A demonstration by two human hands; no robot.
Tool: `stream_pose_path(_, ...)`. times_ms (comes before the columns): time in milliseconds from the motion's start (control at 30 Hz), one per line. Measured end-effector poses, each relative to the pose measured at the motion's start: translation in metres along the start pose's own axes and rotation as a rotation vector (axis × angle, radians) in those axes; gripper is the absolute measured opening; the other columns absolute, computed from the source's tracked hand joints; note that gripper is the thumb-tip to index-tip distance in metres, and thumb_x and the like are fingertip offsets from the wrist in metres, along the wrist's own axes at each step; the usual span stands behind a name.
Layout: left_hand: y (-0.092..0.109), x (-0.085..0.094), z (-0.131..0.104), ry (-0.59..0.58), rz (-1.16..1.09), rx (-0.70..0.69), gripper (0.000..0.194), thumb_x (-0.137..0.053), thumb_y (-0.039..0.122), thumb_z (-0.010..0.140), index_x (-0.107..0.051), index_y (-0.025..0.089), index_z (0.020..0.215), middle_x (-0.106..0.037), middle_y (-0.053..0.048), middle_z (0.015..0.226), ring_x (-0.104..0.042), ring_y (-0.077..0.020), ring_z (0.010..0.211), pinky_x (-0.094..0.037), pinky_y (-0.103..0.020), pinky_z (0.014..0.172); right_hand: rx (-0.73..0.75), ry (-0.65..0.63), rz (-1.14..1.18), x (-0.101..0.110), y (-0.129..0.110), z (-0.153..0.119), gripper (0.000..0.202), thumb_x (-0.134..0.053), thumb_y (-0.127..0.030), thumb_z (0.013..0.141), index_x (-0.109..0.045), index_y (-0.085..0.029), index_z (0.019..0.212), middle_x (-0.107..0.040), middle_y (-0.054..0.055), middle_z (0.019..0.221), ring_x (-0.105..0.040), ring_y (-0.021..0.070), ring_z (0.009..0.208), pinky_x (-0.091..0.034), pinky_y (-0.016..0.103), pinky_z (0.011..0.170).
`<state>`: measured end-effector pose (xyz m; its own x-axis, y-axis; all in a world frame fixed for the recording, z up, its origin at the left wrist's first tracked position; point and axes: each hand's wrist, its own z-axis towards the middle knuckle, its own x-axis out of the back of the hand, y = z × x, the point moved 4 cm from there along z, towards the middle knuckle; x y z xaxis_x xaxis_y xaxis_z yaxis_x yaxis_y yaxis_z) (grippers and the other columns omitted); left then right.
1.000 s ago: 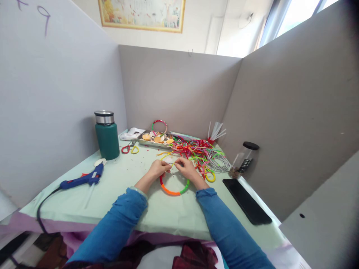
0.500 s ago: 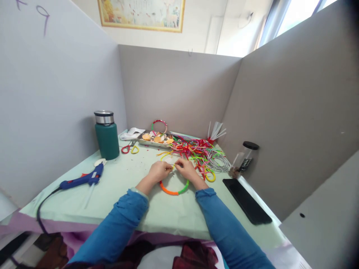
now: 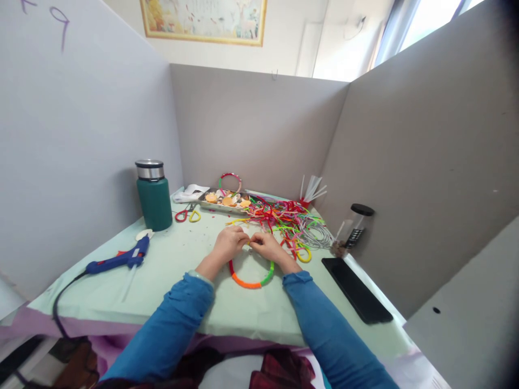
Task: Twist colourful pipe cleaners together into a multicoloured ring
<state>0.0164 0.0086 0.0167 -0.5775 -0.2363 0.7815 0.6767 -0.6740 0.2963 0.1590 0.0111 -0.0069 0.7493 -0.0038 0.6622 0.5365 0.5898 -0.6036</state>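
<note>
A ring [image 3: 246, 284] wrapped in orange, green and red fuzzy pipe cleaner is held over the table, its near side showing. My left hand [image 3: 230, 243] is closed in a pinch on the ring's far side. My right hand [image 3: 265, 246] pinches beside it, fingertips nearly touching the left ones. A bit of yellow pipe cleaner [image 3: 247, 242] shows between the fingertips; the fingers hide most of it and the ring's far part. Just beyond my right hand lies a tangled heap of coloured pipe cleaners [image 3: 284, 213].
On the left are a blue glue gun [image 3: 119, 260] with its cord and a green bottle [image 3: 154, 200]. Scissors [image 3: 188, 215] lie near a metal tray [image 3: 203, 204] of round pieces, with another ring [image 3: 230, 174] behind. A black phone-like slab [image 3: 357, 292] and a clear jar [image 3: 357, 227] are right.
My hands have drawn closer together at the ring's far side. The ring's near edge has shifted slightly toward me. Less of the yellow pipe cleaner shows near my fingers.
</note>
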Motion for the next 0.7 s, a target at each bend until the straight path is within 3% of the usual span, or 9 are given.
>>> stream_pose_path(233,-0.027,-0.012,0.004,-0.131,-0.454,0.334,0.022,-0.062,0.033,0.066,-0.071,0.014,0.076,-0.067,-0.004,0.073,-0.058,-0.0161,0.07,-0.04,-0.024,0.064,-0.083,-0.129,0.248,0.004,-0.011,-0.004,0.012,-0.053,-0.023,0.073,-0.061,-0.015,0.07,-0.055,-0.002,0.063,-0.044,0.0086,0.057,-0.033,0.019,0.052)
stream_pose_path(533,-0.023,-0.003,0.002,-0.081,-0.811,0.469,0.033,-0.068,0.038,0.058,-0.069,0.011,0.077,-0.066,-0.005,0.07,-0.057,-0.0154,0.067,-0.042,-0.026,0.061,-0.165,-0.083,0.408,0.014,-0.019,-0.006,0.021,-0.059,-0.036,0.071,-0.061,-0.015,0.071,-0.048,-0.003,0.056,-0.036,0.0069,0.048,-0.027,0.019,0.045)
stream_pose_path(700,-0.019,-0.004,-0.002,-0.19,-1.068,0.597,0.028,-0.072,0.032,0.054,-0.066,0.011,0.071,-0.062,-0.005,0.066,-0.056,-0.0128,0.062,-0.044,-0.026,0.061,-0.148,-0.098,0.484,0.014,-0.022,-0.006,0.02,-0.06,-0.035,0.071,-0.061,-0.015,0.07,-0.046,-0.004,0.054,-0.034,0.0063,0.048,-0.026,0.02,0.046)
